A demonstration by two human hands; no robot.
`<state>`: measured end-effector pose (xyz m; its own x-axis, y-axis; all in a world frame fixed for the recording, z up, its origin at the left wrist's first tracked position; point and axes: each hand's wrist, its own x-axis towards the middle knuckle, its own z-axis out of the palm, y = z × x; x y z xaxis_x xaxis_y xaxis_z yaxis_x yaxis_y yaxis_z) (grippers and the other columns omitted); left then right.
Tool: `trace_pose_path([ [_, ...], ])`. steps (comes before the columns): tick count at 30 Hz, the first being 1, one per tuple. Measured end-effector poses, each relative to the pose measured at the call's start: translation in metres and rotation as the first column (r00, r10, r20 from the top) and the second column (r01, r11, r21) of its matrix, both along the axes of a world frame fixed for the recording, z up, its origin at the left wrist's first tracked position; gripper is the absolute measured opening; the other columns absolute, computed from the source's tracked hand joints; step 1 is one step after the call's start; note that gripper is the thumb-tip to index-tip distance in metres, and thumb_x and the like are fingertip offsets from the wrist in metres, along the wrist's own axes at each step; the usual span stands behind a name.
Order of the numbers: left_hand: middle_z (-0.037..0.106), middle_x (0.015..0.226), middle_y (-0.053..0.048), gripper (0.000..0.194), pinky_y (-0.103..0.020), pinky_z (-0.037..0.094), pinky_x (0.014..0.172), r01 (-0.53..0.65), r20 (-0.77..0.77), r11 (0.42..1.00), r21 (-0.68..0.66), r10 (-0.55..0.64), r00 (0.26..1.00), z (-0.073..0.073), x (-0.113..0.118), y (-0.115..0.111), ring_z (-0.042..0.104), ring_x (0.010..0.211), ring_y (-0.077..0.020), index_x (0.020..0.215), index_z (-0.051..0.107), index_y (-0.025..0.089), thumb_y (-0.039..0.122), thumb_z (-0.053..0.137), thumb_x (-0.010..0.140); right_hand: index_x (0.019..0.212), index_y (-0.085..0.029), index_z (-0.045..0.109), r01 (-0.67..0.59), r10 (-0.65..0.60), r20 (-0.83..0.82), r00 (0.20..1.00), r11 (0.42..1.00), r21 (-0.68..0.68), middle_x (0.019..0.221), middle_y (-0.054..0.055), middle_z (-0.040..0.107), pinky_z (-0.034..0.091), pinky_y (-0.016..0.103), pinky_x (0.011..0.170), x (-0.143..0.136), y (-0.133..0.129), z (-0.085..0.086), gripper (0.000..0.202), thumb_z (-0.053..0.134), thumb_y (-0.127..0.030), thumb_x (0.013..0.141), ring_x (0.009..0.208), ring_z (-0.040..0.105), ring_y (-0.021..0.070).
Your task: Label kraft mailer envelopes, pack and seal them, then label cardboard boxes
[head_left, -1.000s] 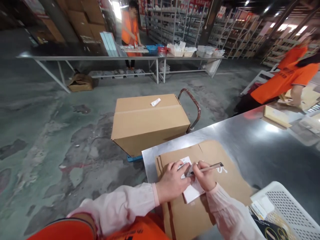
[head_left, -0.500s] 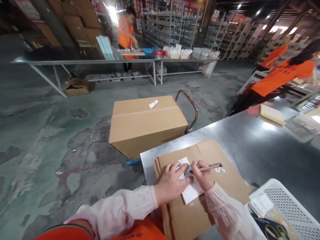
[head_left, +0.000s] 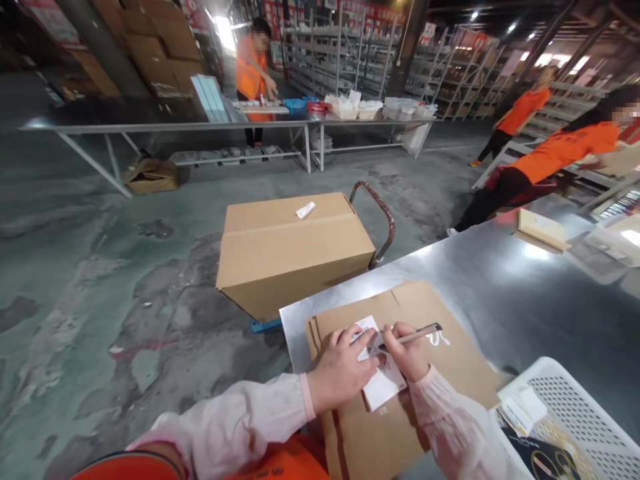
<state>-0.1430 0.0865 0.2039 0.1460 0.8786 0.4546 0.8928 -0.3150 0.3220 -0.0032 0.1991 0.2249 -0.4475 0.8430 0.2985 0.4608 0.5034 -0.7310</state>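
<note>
My right hand [head_left: 407, 353] grips a pen [head_left: 419, 334], its tip down at a small white notepad [head_left: 384, 392]. Across the left part of that pad lies my left hand [head_left: 343, 370], fingers stretched out and pressing on the paper. Beneath both hands is a flat piece of brown cardboard [head_left: 440, 320] with a white mark near the pen's upper end. The cardboard rests on a shiny metal table [head_left: 500, 287]. My hands cover part of the writing on the pad.
A white perforated basket [head_left: 585, 407] holding papers stands at the lower right. Past the table edge, a large carton [head_left: 295, 240] sits on a cart with a brown handle [head_left: 385, 213]. People in orange shirts are at the right and behind a far table [head_left: 200, 125].
The pen has tilted slightly in my right hand, while my left hand stays on the pad. In the right background, a person in orange has moved left and stands more in view.
</note>
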Motion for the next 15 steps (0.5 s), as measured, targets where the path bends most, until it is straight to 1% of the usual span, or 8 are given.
trace_pose_path([
  [6, 0.058, 0.134, -0.004, 0.020, -0.043, 0.039, 0.087, -0.007, 0.001, 1.000, 0.013, 0.007, 1.000, 0.0009, -0.0001, 0.0009, 0.045, 0.117, -0.0275, 0.104, 0.068, 0.033, 0.035, 0.050, 0.094, 0.048, -0.025, 0.026, 0.006, -0.006, -0.011, 1.000, 1.000, 0.005, 0.041, -0.008, 0.029, 0.028, 0.024, 0.039, -0.0012, -0.0006, 0.0015, 0.043, 0.051, -0.034, 0.080, 0.038, 0.031, 0.0082],
  [10, 0.058, 0.133, -0.004, 0.019, -0.042, 0.038, 0.087, -0.013, -0.002, 1.000, 0.010, 0.013, 1.000, 0.0019, 0.0007, 0.0010, 0.045, 0.116, -0.0273, 0.100, 0.069, 0.032, 0.035, 0.051, 0.093, 0.047, -0.025, 0.027, 0.008, -0.008, 0.009, 1.000, 1.000, -0.004, 0.040, -0.007, 0.030, 0.028, 0.024, 0.039, -0.0011, -0.0007, 0.0020, 0.042, 0.051, -0.035, 0.081, 0.039, 0.031, 0.0087],
  [15, 0.058, 0.133, -0.004, 0.019, -0.042, 0.038, 0.086, -0.008, -0.004, 1.000, 0.026, 0.008, 1.000, 0.0030, 0.0008, 0.0007, 0.044, 0.116, -0.0273, 0.102, 0.068, 0.032, 0.034, 0.052, 0.093, 0.049, -0.025, 0.026, 0.016, -0.016, -0.016, 1.000, 1.000, -0.006, 0.041, -0.008, 0.028, 0.027, 0.025, 0.039, -0.0012, -0.0012, 0.0012, 0.043, 0.052, -0.036, 0.081, 0.039, 0.030, 0.0084],
])
